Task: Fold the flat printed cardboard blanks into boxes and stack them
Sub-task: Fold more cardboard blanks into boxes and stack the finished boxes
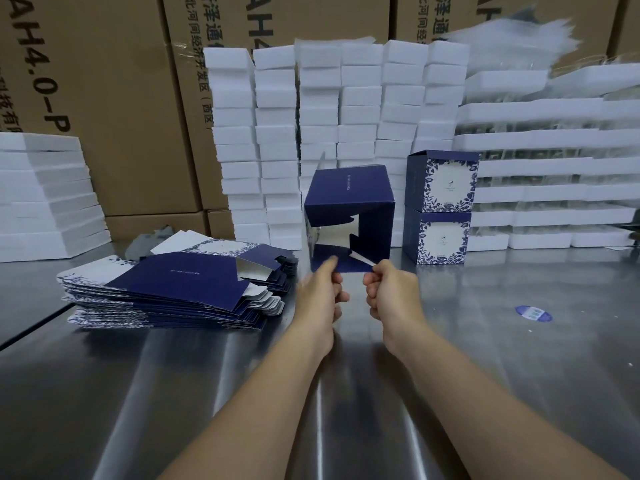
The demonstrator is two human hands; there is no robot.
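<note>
A dark blue box (348, 192), opened into a square tube, is held up above the steel table (242, 393) with its open end facing me and its flaps partly folded inward. My left hand (320, 292) pinches its lower left edge. My right hand (393, 292) pinches a white-edged bottom flap at the lower right. A pile of flat blue-and-white printed blanks (180, 289) lies on the table to the left. Two finished boxes (443, 206) with floral white panels stand stacked one on the other at the right, behind my right hand.
White foam blocks (311, 133) are stacked in tall columns behind the box. More foam trays (554, 168) fill the right, and another foam stack (45, 195) stands at the left. Large brown cartons (114, 98) form the back wall. A blue oval sticker (533, 313) lies on the table.
</note>
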